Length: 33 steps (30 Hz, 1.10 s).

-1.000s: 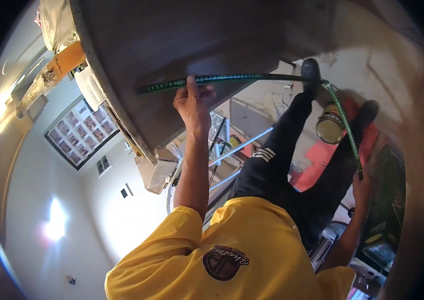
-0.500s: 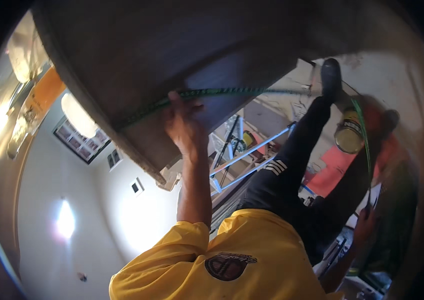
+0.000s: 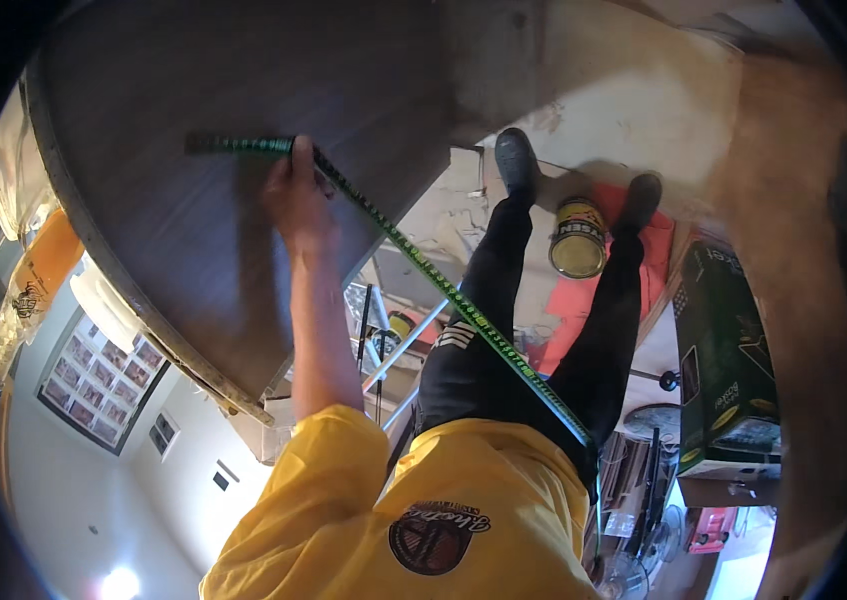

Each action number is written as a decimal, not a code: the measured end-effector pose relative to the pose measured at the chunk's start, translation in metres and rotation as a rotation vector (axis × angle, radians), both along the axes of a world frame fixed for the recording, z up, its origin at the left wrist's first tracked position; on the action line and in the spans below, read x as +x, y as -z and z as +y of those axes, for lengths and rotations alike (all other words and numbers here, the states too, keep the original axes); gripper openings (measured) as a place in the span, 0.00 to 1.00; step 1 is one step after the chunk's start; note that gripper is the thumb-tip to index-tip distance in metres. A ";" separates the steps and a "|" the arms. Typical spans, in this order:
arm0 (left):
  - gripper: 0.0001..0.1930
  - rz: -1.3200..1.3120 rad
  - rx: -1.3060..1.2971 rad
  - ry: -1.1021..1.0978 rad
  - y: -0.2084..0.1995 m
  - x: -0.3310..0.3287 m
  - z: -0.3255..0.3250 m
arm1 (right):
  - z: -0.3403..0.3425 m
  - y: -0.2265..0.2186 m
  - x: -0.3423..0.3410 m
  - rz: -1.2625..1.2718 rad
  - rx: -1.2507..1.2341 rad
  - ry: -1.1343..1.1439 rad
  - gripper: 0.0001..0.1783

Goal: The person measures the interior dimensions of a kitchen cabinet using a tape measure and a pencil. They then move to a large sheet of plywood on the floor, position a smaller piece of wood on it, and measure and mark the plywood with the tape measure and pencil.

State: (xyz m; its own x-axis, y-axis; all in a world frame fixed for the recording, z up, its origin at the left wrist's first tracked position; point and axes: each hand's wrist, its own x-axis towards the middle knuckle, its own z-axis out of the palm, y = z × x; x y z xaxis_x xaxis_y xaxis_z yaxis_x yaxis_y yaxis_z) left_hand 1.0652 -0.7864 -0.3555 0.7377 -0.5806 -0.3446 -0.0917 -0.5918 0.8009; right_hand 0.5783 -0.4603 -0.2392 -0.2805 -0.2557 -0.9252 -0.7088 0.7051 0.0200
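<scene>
My left hand (image 3: 301, 200) is closed on a green measuring tape (image 3: 424, 265), pinching it near one end against a large dark brown panel (image 3: 174, 230). A short end of the tape sticks out to the left of my fingers along the panel. From my hand the rest slants down to the right, across my black trousers, to my right hip, where it bends downward. My right hand is out of view, and so is the tape's other end.
A yellow-labelled can (image 3: 579, 240) stands between my shoes on red sheeting (image 3: 656, 245). A dark green box (image 3: 729, 350) is at the right, beside a blurred brown surface (image 3: 804, 300). Light blue metal bars (image 3: 409, 350) lie under the panel. A fan (image 3: 664, 535) is at lower right.
My left hand has moved left and slightly up with the tape. The tape now slants across my legs instead of running toward my foot. My right hand has left the view.
</scene>
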 end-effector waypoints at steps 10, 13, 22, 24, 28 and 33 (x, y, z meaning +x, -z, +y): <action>0.10 -0.038 -0.124 -0.005 -0.021 -0.013 0.013 | -0.031 0.002 0.024 0.014 -0.117 -0.071 0.21; 0.14 -0.128 -0.091 0.018 -0.023 -0.036 0.012 | -0.046 0.010 0.027 0.008 -0.161 -0.108 0.21; 0.15 -0.269 -0.261 -0.016 -0.057 0.016 -0.033 | -0.122 0.098 0.039 -0.039 -0.338 -0.223 0.21; 0.14 -0.326 -0.242 -0.065 -0.062 0.029 -0.038 | -0.132 0.156 0.044 -0.092 -0.284 -0.190 0.23; 0.14 -0.369 -0.227 -0.069 -0.056 0.032 -0.036 | -0.157 0.254 0.072 -0.195 -0.218 -0.286 0.25; 0.14 -0.478 -0.162 -0.124 -0.054 0.023 -0.031 | -0.177 0.317 0.092 -0.295 -0.240 -0.332 0.24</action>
State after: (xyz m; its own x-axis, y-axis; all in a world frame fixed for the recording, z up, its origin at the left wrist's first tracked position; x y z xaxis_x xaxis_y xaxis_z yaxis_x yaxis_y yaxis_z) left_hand 1.0878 -0.8169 -0.3019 0.8571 -0.4972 0.1347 -0.4068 -0.4928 0.7692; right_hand 0.6699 -0.6374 -0.5566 0.1170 -0.5022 -0.8568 -0.8464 0.4009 -0.3505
